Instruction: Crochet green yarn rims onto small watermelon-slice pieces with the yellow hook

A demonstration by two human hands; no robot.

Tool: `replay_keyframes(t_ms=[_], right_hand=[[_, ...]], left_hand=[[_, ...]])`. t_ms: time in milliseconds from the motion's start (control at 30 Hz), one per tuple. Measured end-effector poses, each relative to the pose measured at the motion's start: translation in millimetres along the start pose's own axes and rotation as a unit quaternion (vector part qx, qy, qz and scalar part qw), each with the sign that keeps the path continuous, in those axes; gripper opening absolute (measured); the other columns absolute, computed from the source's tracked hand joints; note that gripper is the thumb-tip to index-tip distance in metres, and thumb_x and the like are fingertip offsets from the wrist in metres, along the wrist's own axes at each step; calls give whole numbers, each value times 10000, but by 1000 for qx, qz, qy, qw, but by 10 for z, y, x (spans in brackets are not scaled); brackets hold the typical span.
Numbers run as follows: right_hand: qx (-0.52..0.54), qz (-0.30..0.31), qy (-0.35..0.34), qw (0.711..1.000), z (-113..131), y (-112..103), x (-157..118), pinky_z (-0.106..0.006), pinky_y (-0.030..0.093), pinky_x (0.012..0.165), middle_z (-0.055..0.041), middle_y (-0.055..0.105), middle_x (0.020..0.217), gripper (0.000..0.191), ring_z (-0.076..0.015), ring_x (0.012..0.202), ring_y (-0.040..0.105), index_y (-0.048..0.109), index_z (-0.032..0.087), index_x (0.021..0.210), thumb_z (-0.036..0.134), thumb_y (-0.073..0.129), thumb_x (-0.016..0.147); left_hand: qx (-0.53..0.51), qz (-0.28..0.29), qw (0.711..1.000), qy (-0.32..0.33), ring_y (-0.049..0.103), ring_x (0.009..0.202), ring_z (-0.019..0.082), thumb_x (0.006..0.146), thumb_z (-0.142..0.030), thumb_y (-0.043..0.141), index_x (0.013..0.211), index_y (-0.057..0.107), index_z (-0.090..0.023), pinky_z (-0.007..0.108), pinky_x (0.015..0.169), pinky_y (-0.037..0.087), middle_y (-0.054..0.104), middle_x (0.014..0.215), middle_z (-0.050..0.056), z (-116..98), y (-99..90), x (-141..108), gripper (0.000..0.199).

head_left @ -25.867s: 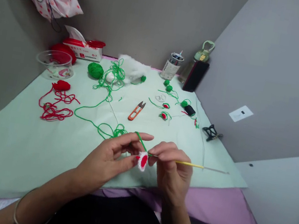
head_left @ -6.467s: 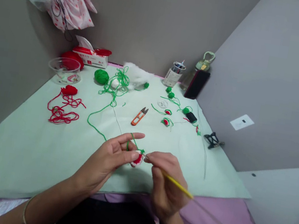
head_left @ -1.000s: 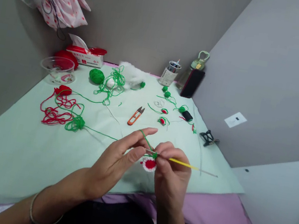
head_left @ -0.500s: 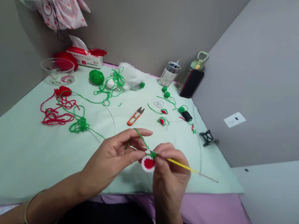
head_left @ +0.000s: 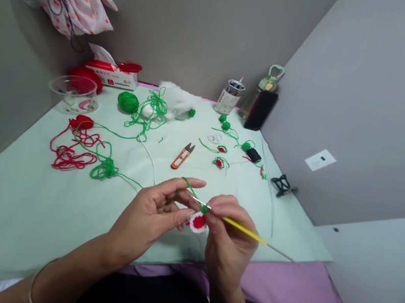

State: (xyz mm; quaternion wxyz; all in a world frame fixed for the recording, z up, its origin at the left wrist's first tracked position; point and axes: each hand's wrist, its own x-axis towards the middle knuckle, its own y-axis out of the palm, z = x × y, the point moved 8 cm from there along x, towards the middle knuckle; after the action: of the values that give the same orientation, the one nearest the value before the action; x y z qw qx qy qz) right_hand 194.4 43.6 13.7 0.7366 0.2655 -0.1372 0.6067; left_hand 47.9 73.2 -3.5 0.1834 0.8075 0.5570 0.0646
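Between thumb and fingers, my left hand point(head_left: 149, 215) pinches the left edge of a small round crochet piece point(head_left: 198, 222), red in the centre with a white rim. Green yarn point(head_left: 191, 188) runs over my left index finger down to the top of the piece. My right hand point(head_left: 232, 239) is closed on a yellow-handled crochet hook point(head_left: 245, 230), whose metal tip lies at the green stitches and points left. The hook's other thin metal end sticks out to the lower right. My right fingertips are close beside the piece.
Orange snips point(head_left: 182, 156) lie beyond my hands. Red yarn point(head_left: 75, 158) and green yarn point(head_left: 105, 169) are tangled at left. White stuffing point(head_left: 175, 101), a pen can point(head_left: 230, 96), a bottle point(head_left: 268, 84) and a phone point(head_left: 261, 110) stand or lie at the back. A black stand point(head_left: 282, 185) is at right.
The crochet piece has shifted slightly left and tilted. The hook slants more steeply, its right end lower. The camera view has moved a little.
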Motion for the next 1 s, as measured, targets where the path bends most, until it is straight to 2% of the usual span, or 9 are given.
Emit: replay_keyframes(t_ms=[67,200,300,500,633,700,800,900,1000], right_hand=[[-28,-5,-19,999,36,-6,-8,-280,550,685,-10,706,874,264,-161,839,671,787,288,977,43,733,896],[-71,1,-38,997,85,7,-32,-289,555,677,-23,711,886,290,-166,848,665,791,279,998,16,719,899],[-81,6,-47,996,110,32,-44,-290,556,670,-23,713,890,303,-166,849,665,790,278,1007,5,716,898],[-101,5,-45,994,91,63,-71,-281,559,643,-20,704,889,319,-161,844,666,781,281,1024,-5,695,909],[-156,-5,-94,983,130,66,-117,-306,570,624,-31,708,904,334,-178,827,681,770,293,1063,6,689,911],[-196,-9,-132,972,178,82,-149,-320,582,627,-31,711,909,349,-183,810,690,761,306,1088,13,680,917],[-245,-14,-174,954,234,101,-192,-339,598,639,-28,718,914,370,-186,792,700,753,320,1114,17,679,915],[-260,-18,-195,945,250,103,-214,-338,602,647,-32,725,931,390,-185,794,704,751,307,1133,1,683,901],[-268,-20,-205,941,236,115,-217,-340,598,632,-30,727,921,399,-187,777,703,750,317,1139,4,680,901]], left_hand=[[-12,3,1000,10,663,786,113,849,-151,808,1237,762,-263,204,694,541,722,891,-18,-13,15,-19,406],[-2,12,1000,27,669,826,116,906,-200,772,1230,768,-255,235,817,550,725,910,-10,-65,23,-56,329],[-6,14,1000,26,682,843,131,863,-227,825,1232,764,-263,259,845,543,719,902,-17,-69,1,-63,376],[131,-33,990,30,657,817,166,836,-299,843,1185,791,-246,296,804,492,757,837,-8,-60,-101,-45,357],[132,-53,990,16,643,748,178,830,-319,831,1238,771,-238,315,744,490,785,827,-3,-20,-122,-50,420],[151,-65,986,37,671,808,208,826,-308,833,1219,782,-243,349,827,507,802,823,1,-51,-127,-55,401],[216,-85,966,115,680,1012,266,826,-294,838,1019,834,-268,403,990,482,834,879,19,-187,-120,-82,195],[230,-87,961,128,677,928,248,835,-313,837,954,836,-265,361,852,518,832,876,28,-199,-112,-101,128],[145,-79,985,41,583,561,123,843,-341,838,1152,793,-236,272,563,470,783,828,2,-10,-118,-93,330]])
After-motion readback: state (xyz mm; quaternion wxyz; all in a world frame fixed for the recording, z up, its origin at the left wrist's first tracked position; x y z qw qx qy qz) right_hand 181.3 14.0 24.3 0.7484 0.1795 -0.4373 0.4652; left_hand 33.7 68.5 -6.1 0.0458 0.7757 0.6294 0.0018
